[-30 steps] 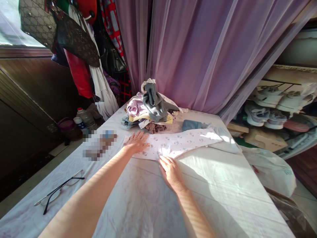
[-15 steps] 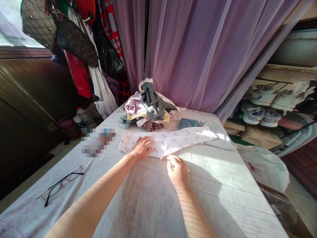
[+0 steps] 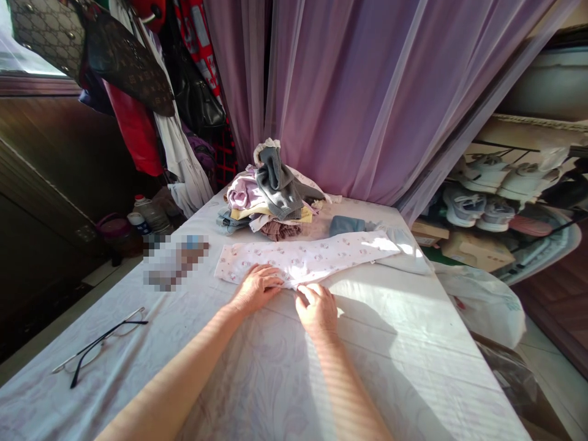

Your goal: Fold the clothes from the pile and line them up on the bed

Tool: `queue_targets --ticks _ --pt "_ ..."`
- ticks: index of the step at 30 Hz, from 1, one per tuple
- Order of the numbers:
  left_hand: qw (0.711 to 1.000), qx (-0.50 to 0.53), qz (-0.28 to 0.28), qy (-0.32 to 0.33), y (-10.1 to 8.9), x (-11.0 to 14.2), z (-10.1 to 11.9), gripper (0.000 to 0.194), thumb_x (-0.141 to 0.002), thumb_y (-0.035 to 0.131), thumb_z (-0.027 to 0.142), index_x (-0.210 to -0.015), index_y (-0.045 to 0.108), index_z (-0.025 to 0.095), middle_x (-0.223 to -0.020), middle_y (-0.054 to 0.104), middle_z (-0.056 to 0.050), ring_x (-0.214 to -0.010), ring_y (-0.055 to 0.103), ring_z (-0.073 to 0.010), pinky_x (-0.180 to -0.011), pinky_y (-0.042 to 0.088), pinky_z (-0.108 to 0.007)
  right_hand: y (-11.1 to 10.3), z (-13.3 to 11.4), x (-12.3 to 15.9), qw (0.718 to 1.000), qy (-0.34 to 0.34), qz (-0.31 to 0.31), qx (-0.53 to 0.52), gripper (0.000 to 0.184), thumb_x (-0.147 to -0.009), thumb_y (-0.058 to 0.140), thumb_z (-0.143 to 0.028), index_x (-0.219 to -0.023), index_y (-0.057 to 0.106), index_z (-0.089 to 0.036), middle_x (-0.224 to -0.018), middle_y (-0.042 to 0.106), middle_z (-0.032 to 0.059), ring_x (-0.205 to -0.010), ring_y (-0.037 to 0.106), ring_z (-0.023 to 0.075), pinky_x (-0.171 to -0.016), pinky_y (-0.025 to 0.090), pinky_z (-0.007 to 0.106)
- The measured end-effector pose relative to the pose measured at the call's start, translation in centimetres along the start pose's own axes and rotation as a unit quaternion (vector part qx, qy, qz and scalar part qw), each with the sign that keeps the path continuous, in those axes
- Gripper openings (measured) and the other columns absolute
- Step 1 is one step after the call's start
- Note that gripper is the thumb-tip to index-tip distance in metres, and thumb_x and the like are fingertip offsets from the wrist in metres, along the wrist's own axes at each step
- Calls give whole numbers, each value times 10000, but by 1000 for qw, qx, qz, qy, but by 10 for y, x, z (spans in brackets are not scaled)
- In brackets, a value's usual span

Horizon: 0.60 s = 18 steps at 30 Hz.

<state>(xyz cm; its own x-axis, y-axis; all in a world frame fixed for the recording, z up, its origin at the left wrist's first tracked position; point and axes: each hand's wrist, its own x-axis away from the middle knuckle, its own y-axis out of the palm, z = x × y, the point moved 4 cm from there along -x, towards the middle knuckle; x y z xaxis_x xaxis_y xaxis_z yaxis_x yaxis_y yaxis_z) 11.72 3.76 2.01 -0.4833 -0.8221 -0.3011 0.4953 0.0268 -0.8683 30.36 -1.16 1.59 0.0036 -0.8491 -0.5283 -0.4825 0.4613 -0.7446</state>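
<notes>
Two hands are laid on a white cloth (image 3: 321, 257). The left hand (image 3: 257, 289) is pressed open and flat on it, and the right hand (image 3: 316, 309) is curled at its near edge. A clothes pile (image 3: 269, 199) is seen past them.

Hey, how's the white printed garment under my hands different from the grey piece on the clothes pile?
The long white garment with small pink print lies flat and stretched out, while the dark grey fabric piece stands bunched atop the clothes pile. The white one is patterned; the grey one looks plain. Your left hand and right hand touch the white one, not the grey. Both are soft cloth.
</notes>
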Motion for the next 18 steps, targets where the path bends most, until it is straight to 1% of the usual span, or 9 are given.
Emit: queue_targets --ticks 2,4,8,11,14,18 --pt "1000 0 1 0 0 -1 0 181 -890 643 307 -1015 773 288 -1254 698 -55 -1234 579 -248 -1108 398 -475 2 -1 -2 1000 2 5 4 209 -800 632 -198 -944 774 -248 -919 712 54 -850 606 214 -779 431 326" --pt "1000 -7 -7 2 -2 -1 2 213 -899 630 309 -1066 762 295 -1274 687 -57 -1247 568 -254 -1116 385 -485 5 -2 -4 1000 7 13 -4 190 -815 623 -213 -927 772 -246 -911 718 55 -842 610 210 -783 432 322" --pt "999 -28 -36 -4 -6 0 10 307 -932 574 313 -1209 706 319 -1376 620 -63 -1318 507 -290 -1131 346 -546 8 1 -6 998 30 38 -46 155 -853 609 -262 -785 746 -243 -821 719 35 -802 624 195 -780 431 307" --pt "998 -31 -50 -16 -7 0 12 324 -940 556 317 -1233 692 320 -1409 594 -58 -1348 477 -299 -1143 324 -561 9 5 -3 998 26 23 -58 144 -827 627 -235 -721 725 -245 -775 714 13 -765 631 183 -760 422 298" --pt "998 -30 -50 -21 -7 1 12 329 -935 557 322 -1237 689 328 -1416 589 -51 -1354 469 -290 -1159 304 -548 8 9 2 999 12 0 -46 125 -793 633 -201 -741 736 -249 -782 717 9 -760 631 182 -762 419 302" --pt "999 -40 -35 -12 -8 4 15 367 -921 568 296 -1276 659 321 -1414 587 -54 -1346 468 -293 -1159 288 -564 8 10 4 999 13 -9 -31 130 -789 632 -196 -762 745 -254 -791 716 4 -780 636 184 -776 414 309"
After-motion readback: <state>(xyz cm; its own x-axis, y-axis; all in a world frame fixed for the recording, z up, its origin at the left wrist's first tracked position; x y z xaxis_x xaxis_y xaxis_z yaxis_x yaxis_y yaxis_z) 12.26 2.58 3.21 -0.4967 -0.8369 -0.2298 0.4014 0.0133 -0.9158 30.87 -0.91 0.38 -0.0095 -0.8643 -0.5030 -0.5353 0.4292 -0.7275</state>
